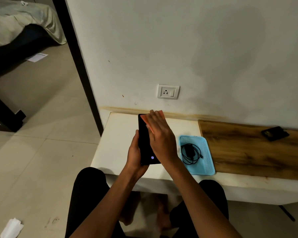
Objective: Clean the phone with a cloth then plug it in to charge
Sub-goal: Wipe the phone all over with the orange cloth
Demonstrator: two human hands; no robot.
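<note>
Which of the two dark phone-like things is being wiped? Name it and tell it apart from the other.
The phone in the left hand, under the pink cloth pressed by the right hand. The other dark object lies untouched on the wooden board.

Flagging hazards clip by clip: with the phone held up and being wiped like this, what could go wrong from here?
1. The left hand grips the phone only at its lower end above the table's edge; pressure from the right hand on the cloth might tip it loose.
2. A small light glows on the screen, so wiping may trigger touches.
3. The charger lies coiled in the blue tray; its cable may snag when lifted toward the wall socket.
</note>
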